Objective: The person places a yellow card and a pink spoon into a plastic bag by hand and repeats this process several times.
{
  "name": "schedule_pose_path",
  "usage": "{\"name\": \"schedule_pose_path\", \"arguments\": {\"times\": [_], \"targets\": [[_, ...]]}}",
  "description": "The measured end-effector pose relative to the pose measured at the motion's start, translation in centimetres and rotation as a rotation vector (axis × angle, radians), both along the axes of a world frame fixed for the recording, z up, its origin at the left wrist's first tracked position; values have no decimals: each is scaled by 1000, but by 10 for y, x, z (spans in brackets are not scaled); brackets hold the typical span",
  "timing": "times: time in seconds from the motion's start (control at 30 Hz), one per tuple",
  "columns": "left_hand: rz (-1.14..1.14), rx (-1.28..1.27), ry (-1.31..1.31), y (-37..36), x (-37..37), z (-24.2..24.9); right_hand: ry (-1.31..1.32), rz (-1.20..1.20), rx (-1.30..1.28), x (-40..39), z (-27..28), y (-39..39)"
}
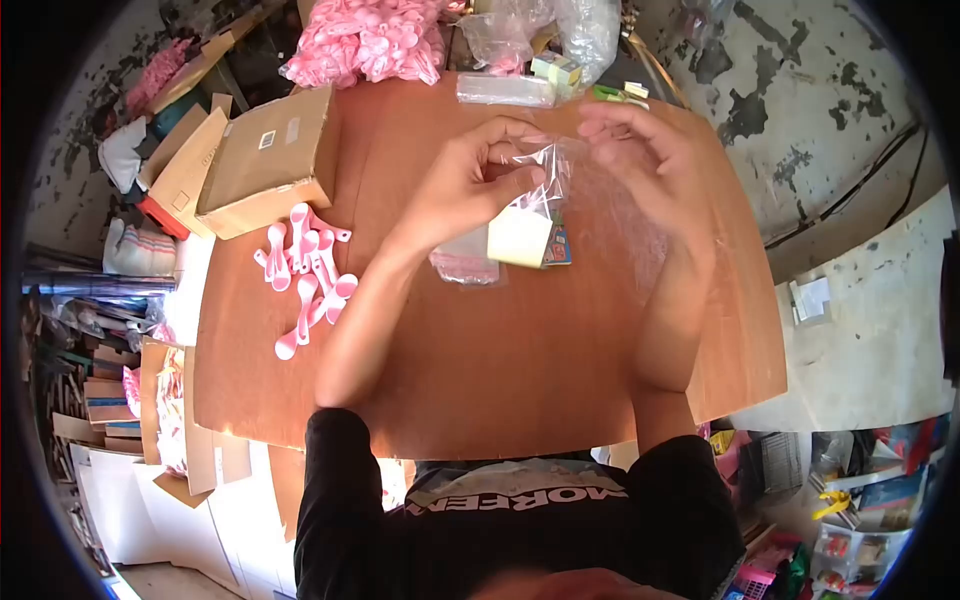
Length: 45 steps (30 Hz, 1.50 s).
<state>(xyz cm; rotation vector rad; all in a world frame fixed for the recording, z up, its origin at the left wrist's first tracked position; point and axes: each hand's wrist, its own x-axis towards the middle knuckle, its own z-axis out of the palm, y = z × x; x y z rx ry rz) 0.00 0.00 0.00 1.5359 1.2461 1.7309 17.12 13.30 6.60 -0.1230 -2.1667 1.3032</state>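
My left hand [485, 180] pinches a clear plastic bag [548, 172] above the middle of the table. Close to the bag's right side is my right hand [635, 150], its fingers apart and slightly curled. Under the bag lie a pale yellow paper [518, 237] and a blue printed card [559, 247]. Just left of them rests a clear packet with something pink inside [465, 262]. Several pink plastic spoons [308, 262] lie loose beyond my left forearm.
A closed cardboard box [265, 160] stands on the wooden table [480, 370] at the left. At the far edge are a heap of pink spoons [370, 40], a stack of clear bags [505, 91] and a small box [556, 70].
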Motion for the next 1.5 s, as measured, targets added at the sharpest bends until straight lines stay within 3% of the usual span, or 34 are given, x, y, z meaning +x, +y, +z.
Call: {"name": "schedule_pose_path", "arguments": {"times": [0.07,0.1,0.17,0.4,0.53,0.8,0.87,1.03,1.1,1.2,1.3,1.4,1.5], "targets": [[58,-3,-23,0,1,-3,137,-48,361,-4,-9,-3],[56,-23,-21,-4,4,3,138,-51,341,-5,-10,-6],[150,-71,144,-4,6,8,214,-66,551,-14,-12,-7],[270,-112,199,-9,24,13,291,-341,860,-22,-22,-13],[254,-118,267,-9,22,14,343,-314,786,-21,-23,-7],[128,-164,434,-18,15,25,-27,-83,417,6,-15,6],[56,-148,589,-18,10,27,-47,-27,350,10,-17,12],[44,-194,499,-14,7,17,-43,27,253,5,-22,18],[99,-171,443,-13,8,16,94,-106,135,1,-23,21],[221,-131,370,-12,12,19,-30,-144,214,4,-18,8],[279,-25,391,-11,16,19,81,-273,422,-3,-20,-3],[311,-19,428,-15,22,24,35,-358,519,-5,-16,-15],[309,-32,443,-16,24,25,99,-365,427,-10,-20,-15]]}}
